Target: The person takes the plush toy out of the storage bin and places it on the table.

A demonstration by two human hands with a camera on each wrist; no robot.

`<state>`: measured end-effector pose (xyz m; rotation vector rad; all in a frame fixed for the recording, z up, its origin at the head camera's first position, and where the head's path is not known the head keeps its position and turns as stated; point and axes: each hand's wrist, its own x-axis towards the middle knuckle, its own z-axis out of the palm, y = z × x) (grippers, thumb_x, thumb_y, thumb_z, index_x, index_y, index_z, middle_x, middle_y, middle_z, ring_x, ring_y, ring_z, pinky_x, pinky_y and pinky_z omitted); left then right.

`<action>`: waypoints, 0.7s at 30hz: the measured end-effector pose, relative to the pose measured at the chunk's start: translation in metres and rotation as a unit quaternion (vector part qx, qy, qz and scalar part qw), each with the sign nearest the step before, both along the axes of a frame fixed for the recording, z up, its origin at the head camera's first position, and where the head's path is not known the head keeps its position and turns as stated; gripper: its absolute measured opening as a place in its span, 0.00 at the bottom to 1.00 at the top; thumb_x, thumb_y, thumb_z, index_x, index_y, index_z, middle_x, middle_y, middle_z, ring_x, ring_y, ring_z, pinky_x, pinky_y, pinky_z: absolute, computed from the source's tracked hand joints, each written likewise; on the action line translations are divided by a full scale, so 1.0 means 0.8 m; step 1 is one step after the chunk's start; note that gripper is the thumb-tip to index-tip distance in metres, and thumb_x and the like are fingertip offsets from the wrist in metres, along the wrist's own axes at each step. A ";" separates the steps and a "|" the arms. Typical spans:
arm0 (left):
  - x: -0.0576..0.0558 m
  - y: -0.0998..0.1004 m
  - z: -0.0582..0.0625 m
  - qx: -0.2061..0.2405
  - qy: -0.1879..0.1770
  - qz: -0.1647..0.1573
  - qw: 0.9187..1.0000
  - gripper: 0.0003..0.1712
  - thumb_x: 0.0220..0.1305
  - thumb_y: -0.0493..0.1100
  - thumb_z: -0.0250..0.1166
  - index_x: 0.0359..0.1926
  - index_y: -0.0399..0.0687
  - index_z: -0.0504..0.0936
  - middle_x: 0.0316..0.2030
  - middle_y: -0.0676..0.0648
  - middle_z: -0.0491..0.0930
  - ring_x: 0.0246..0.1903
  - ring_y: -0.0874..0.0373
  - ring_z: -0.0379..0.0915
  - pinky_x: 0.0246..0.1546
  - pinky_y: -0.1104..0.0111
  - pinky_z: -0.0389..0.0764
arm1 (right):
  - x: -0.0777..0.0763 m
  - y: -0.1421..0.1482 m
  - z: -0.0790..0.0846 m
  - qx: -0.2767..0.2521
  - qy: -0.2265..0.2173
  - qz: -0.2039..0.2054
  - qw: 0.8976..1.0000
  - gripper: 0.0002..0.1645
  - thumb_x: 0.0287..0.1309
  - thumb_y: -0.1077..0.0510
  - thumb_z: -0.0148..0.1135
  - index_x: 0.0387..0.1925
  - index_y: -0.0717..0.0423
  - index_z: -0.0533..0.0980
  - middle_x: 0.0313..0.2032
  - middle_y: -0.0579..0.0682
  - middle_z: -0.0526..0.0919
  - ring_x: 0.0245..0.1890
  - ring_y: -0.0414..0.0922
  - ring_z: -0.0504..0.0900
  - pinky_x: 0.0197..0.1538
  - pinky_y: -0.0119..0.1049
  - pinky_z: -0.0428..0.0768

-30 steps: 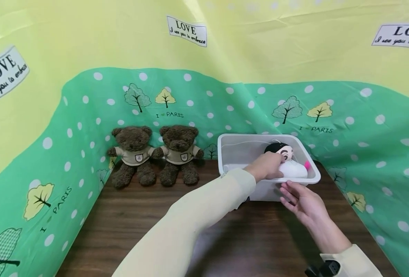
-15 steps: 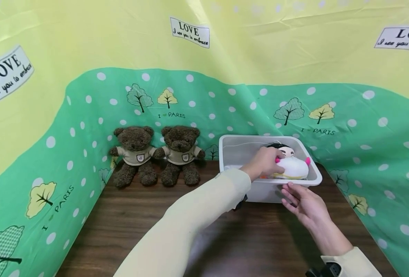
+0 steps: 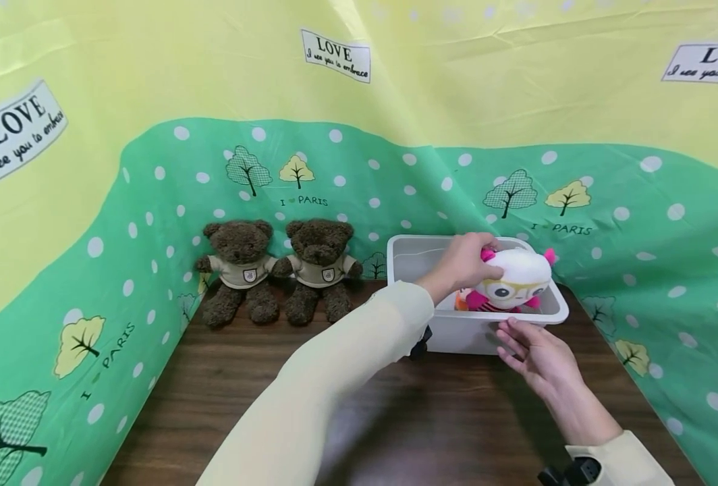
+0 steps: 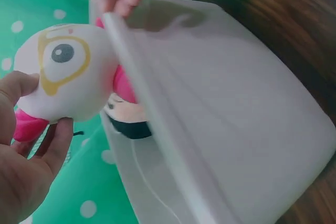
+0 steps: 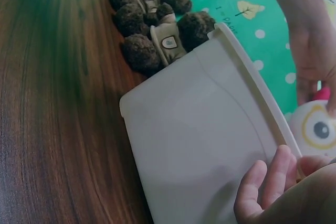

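Note:
My left hand point(image 3: 470, 262) grips a plush doll point(image 3: 511, 287) by its round white head, fingers and thumb pressed into the sides. The doll has yellow glasses, pink ear-like tufts and a striped pink body, and its head rises above the rim of a white plastic bin point(image 3: 465, 335). In the left wrist view a black-haired plush doll point(image 4: 130, 128) lies inside the bin, partly hidden by the wall. With thumb and fingers my right hand point(image 3: 540, 358) holds the bin's front rim near its right corner.
Two brown teddy bears in beige shirts, a left one point(image 3: 237, 273) and a right one point(image 3: 318, 270), sit left of the bin. Patterned green and yellow cloth point(image 3: 420, 196) hangs behind and along both sides of the dark wooden table point(image 3: 243, 391).
My left hand has raised the white-headed doll from inside the bin, and its glasses and striped body now show. The right hand stays at the rim.

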<state>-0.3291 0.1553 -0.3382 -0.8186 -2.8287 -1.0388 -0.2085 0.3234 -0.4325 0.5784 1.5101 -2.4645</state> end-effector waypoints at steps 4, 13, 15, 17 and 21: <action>0.000 -0.010 0.022 0.027 -0.013 0.003 1.000 0.20 0.60 0.49 0.77 0.54 0.58 0.87 0.47 0.61 0.85 0.43 0.70 0.75 0.41 0.83 0.76 | -0.003 0.000 0.001 0.005 -0.007 -0.001 1.000 0.07 0.62 0.46 0.72 0.38 0.42 0.85 0.37 0.41 0.91 0.40 0.38 0.90 0.47 0.39 0.88; 0.011 -0.046 0.064 0.073 -0.001 -0.019 0.997 0.18 0.62 0.47 0.74 0.54 0.57 0.87 0.46 0.59 0.85 0.42 0.69 0.77 0.39 0.81 0.76 | -0.003 -0.001 -0.001 0.005 -0.002 -0.003 1.000 0.05 0.64 0.47 0.71 0.36 0.42 0.86 0.36 0.40 0.91 0.39 0.37 0.90 0.46 0.39 0.88; 0.014 -0.058 0.072 0.101 -0.003 -0.022 0.995 0.18 0.63 0.46 0.73 0.54 0.55 0.87 0.44 0.58 0.85 0.40 0.68 0.77 0.38 0.80 0.77 | -0.002 -0.002 -0.002 0.005 0.001 -0.003 1.000 0.05 0.65 0.48 0.69 0.35 0.42 0.86 0.36 0.39 0.91 0.39 0.36 0.90 0.45 0.38 0.88; 0.016 -0.073 0.081 0.128 -0.006 -0.019 0.992 0.19 0.63 0.46 0.74 0.55 0.54 0.87 0.43 0.57 0.85 0.40 0.67 0.77 0.38 0.80 0.78 | -0.002 -0.002 -0.003 0.004 0.002 -0.002 1.000 0.05 0.66 0.48 0.68 0.35 0.41 0.86 0.35 0.39 0.91 0.38 0.36 0.89 0.45 0.38 0.88; 0.018 -0.111 0.099 0.168 -0.009 -0.023 0.985 0.20 0.64 0.45 0.73 0.57 0.52 0.86 0.45 0.53 0.86 0.41 0.64 0.79 0.38 0.77 0.81 | -0.001 -0.001 -0.004 0.004 0.006 0.001 1.000 0.06 0.68 0.49 0.67 0.34 0.41 0.86 0.35 0.39 0.90 0.38 0.36 0.89 0.45 0.38 0.88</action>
